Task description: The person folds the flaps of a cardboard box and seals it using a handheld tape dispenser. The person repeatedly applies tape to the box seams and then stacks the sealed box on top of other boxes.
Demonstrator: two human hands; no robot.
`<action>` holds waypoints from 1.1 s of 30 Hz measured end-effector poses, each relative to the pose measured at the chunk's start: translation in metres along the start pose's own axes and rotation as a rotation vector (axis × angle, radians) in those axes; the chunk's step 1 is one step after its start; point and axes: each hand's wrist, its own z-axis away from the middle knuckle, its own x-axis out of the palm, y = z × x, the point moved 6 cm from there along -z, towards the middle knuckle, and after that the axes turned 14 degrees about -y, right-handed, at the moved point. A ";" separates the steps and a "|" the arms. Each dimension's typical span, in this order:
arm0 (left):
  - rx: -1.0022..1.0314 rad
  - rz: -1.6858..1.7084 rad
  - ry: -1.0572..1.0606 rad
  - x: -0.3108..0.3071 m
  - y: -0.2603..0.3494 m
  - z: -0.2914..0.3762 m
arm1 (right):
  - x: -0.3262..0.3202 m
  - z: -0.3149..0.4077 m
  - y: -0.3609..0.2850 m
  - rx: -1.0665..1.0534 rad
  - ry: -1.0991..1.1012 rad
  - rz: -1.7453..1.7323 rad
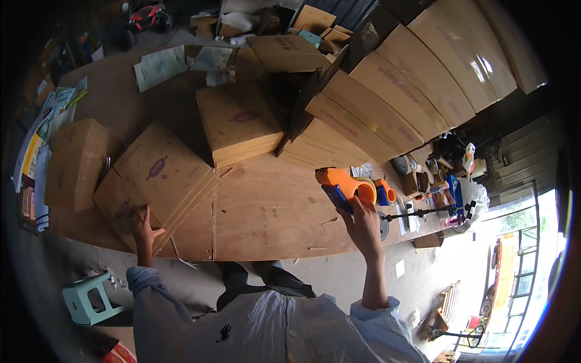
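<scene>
My right hand [365, 224] grips an orange and blue tape gun [347, 181] above the right half of the wooden table [268, 204]. Its thumb and fingers wrap the orange body. At the left, my left hand [144, 227] lies spread on the near corner of a flat stack of folded cardboard cartons [156, 174], fingers apart and touching the top sheet. Purple print marks that sheet. Beyond it sits another cardboard box [243, 120] with a similar purple print. A second orange and blue tape dispenser [385, 192] rests on the table past my right hand.
Tall rows of cardboard cartons [390, 90] stand along the far right. A bundle of flattened cardboard [75, 165] is at the left. A black stand [420, 212] crosses the right end near assorted tools. Below the table's near edge stands a green plastic stool [92, 299].
</scene>
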 end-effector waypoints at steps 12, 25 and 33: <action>0.130 -0.003 -0.034 -0.002 -0.012 -0.001 | -0.115 0.020 -0.011 0.013 0.501 0.081; 0.052 -0.225 0.077 0.033 -0.015 0.018 | -0.197 0.035 -0.007 0.113 0.490 0.056; -0.066 -0.289 0.422 0.003 0.026 0.044 | -0.298 0.036 -0.011 0.102 0.754 0.174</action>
